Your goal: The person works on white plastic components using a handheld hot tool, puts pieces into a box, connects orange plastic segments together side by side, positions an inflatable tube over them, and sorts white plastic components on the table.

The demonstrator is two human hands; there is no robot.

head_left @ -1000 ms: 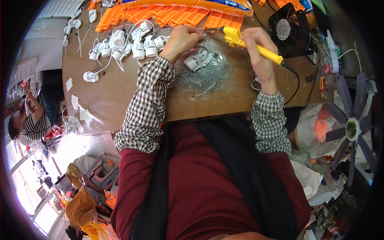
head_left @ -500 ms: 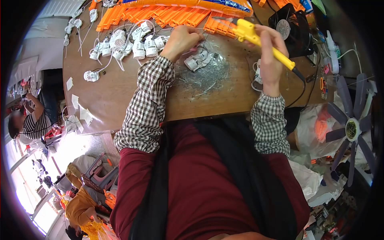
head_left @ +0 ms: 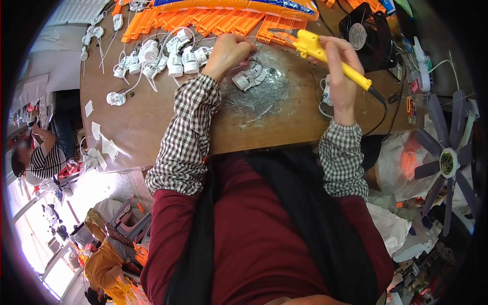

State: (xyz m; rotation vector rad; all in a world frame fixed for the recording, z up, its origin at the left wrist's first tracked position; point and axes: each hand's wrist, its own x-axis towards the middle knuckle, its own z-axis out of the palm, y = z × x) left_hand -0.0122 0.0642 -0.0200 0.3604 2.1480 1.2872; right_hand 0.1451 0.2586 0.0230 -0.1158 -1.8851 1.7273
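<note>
My right hand (head_left: 341, 84) grips the yellow soldering tool (head_left: 311, 44), tip apart from my left hand (head_left: 226, 55); no joint appears heated. Left fingers are closed, contents unclear. White fitting (head_left: 245, 79): inboard of desk (head_left: 274, 133) near edge.

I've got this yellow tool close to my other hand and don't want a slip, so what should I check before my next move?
1. Tool gripped in right hand: ok.
2. Tip apart from left hand: ok, a gap shows between them.
3. Tip clear of orange strips: cannot tell; it overlaps them in view, but its height doesn't show.
4. Cord away from left hand: ok, it hangs from the handle's end, on the right.
5. Left fingertips firmly on the work: cannot tell; what they pinch is too small and partly hidden.
6. Tip cool or hot: cannot tell.
</note>
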